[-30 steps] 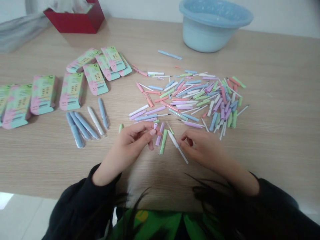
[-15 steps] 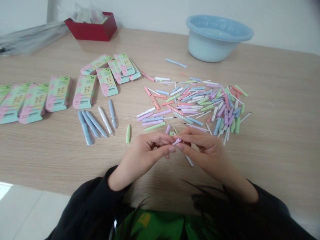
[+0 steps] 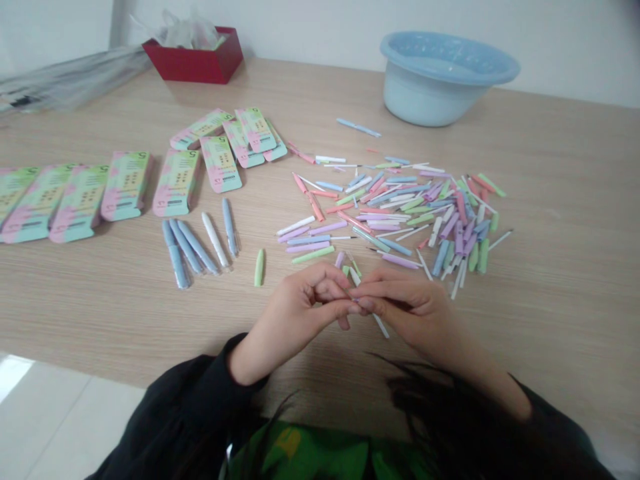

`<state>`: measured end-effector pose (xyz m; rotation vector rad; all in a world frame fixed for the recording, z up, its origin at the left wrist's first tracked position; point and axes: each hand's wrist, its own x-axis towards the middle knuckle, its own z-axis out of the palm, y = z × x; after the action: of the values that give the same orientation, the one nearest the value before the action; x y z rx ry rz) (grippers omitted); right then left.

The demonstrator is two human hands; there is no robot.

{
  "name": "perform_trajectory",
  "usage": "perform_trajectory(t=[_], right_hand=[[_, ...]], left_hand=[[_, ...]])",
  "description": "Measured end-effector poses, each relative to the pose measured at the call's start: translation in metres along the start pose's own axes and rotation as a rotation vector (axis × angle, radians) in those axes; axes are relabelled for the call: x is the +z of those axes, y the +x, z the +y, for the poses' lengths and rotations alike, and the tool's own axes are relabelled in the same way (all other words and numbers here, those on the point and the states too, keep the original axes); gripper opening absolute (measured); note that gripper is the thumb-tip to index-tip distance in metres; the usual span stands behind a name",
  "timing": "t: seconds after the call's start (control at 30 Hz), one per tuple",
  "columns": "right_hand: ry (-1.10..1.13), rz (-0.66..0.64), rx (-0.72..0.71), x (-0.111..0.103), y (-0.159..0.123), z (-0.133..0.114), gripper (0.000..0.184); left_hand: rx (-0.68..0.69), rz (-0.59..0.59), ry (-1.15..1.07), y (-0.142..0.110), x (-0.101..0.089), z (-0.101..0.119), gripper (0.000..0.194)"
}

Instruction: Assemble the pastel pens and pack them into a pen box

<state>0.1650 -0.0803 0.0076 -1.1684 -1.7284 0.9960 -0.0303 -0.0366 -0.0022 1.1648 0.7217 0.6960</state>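
My left hand (image 3: pixel 320 297) and my right hand (image 3: pixel 400 300) meet fingertip to fingertip above the front of the table. Both are closed in a pinch on a small purple pen part (image 3: pixel 356 300), mostly covered by the fingers. Just behind the fingertips lie a short purple piece (image 3: pixel 340 259) and a green piece (image 3: pixel 346 270). A thin white refill (image 3: pixel 381 325) shows below the right fingers. To the left of my left hand lies a light green pen barrel (image 3: pixel 259 267).
Beyond the hands spreads a pile of loose pastel pen parts (image 3: pixel 395 200). At left are several blue pens (image 3: pixel 190 248), a white pen (image 3: pixel 214 240) and printed pastel boxes (image 3: pixel 127 183). A red box (image 3: pixel 200 63) and a blue basin (image 3: pixel 435 93) stand at the back.
The fingertips have closed in over the purple pen part, which showed more plainly before. The whole view has shifted slightly, so things on the table appear further right.
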Motion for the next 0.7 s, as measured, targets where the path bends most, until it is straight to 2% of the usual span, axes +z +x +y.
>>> perform_trajectory(t=[0.13, 0.23, 0.3, 0.33, 0.4, 0.43, 0.5, 0.6, 0.7], right_hand=[[-0.043, -0.073, 0.096, 0.0, -0.003, -0.004, 0.014], [-0.029, -0.046, 0.102, 0.002, -0.004, -0.006, 0.014], [-0.035, 0.008, 0.116, 0.002, -0.005, -0.005, 0.013], [-0.033, 0.028, 0.134, 0.001, -0.005, -0.003, 0.012], [-0.018, 0.057, 0.17, -0.002, -0.007, 0.001, 0.011], [-0.013, 0.069, 0.181, -0.004, -0.008, 0.004, 0.011], [-0.035, 0.094, 0.185, -0.007, -0.01, 0.007, 0.011], [-0.152, 0.128, 0.161, -0.011, -0.012, 0.007, 0.009], [-0.236, 0.179, 0.143, -0.014, -0.011, 0.006, 0.008]], left_hand=[[0.016, -0.022, 0.003, -0.001, 0.006, -0.002, 0.028], [0.1, -0.044, 0.166, 0.0, 0.003, 0.002, 0.02], [0.207, 0.005, 0.404, 0.005, -0.01, 0.009, 0.023], [0.265, 0.076, 0.57, 0.009, -0.02, 0.012, 0.026], [0.305, 0.237, 0.998, 0.02, -0.044, 0.017, 0.018], [0.31, 0.264, 1.178, 0.027, -0.056, 0.017, 0.015], [0.254, 0.187, 1.51, 0.039, -0.075, 0.014, 0.017], [0.236, 0.183, 1.633, 0.049, -0.084, 0.005, 0.021], [0.263, 0.177, 1.723, 0.05, -0.076, -0.003, 0.02]])
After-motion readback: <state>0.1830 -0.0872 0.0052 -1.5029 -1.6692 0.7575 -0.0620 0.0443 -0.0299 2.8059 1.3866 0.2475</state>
